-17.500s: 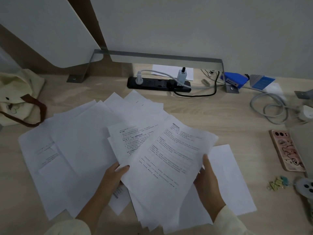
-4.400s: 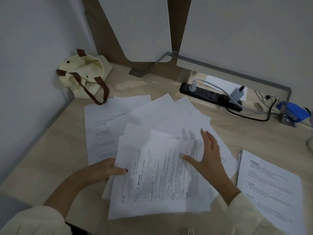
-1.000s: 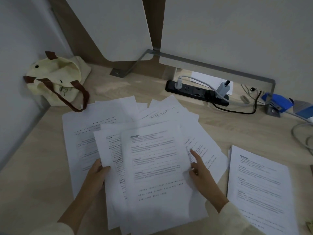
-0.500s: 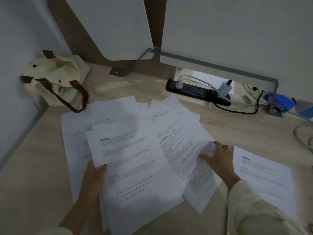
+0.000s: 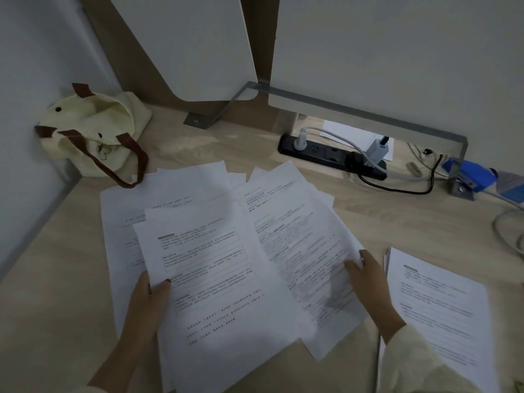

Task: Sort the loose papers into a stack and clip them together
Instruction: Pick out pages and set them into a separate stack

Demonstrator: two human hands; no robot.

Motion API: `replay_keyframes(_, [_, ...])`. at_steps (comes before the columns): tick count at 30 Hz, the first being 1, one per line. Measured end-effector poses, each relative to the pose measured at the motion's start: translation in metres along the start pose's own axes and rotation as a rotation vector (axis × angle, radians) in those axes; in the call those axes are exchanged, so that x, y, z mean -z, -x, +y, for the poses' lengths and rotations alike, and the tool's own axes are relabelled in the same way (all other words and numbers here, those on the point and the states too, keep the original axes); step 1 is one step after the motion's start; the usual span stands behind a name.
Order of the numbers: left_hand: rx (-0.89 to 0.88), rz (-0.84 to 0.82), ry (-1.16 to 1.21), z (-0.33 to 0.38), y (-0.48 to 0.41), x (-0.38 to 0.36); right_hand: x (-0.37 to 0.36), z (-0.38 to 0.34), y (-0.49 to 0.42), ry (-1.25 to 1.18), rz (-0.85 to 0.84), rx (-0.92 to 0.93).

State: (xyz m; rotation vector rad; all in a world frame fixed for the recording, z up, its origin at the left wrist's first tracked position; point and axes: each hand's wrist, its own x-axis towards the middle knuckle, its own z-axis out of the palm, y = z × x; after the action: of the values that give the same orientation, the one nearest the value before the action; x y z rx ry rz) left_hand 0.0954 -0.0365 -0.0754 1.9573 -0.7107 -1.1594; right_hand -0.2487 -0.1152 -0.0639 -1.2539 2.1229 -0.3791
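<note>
Several loose printed papers (image 5: 195, 194) lie fanned across the middle of the wooden desk (image 5: 368, 222). My left hand (image 5: 149, 303) holds the left edge of the top printed sheet (image 5: 221, 279), thumb on top of it. My right hand (image 5: 368, 279) grips the right edge of another printed sheet (image 5: 306, 251), which looks blurred. To the right lies a separate neat stack of papers (image 5: 442, 313). No clip shows in this view.
A cream tote bag with brown straps (image 5: 93, 134) sits in the back left corner. A black power strip with plugs and cables (image 5: 331, 156) lies at the back, and a blue stapler (image 5: 467, 177) at the back right. A grey cable (image 5: 507, 228) runs along the right edge.
My right hand has moved a little right along the sheet's edge and the sheet has shifted. My left hand still holds the top sheet, which has slid slightly toward the right.
</note>
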Motion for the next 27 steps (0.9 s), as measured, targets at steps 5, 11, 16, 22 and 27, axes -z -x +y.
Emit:
replay_keyframes(5, [-0.017, 0.017, 0.032, 0.0, 0.007, 0.002, 0.038, -0.001, 0.011, -0.606, 0.238, -0.01])
replay_keyframes(11, [0.018, 0.007, 0.068, -0.007, 0.012, 0.007, 0.06, -0.006, 0.019, -1.04, -0.191, -0.096])
replay_keyframes(16, [0.032, -0.023, 0.149, -0.003, 0.02, 0.005, 0.023, -0.025, 0.041, -0.881, -0.392, 0.0])
replay_keyframes(22, [0.117, 0.037, 0.295, 0.0, 0.025, 0.002, -0.039, -0.04, 0.063, -0.568, -0.434, 0.074])
replay_keyframes(27, [0.102, 0.029, 0.278, 0.0, 0.026, 0.0, -0.063, -0.042, 0.064, -0.295, -0.568, 0.211])
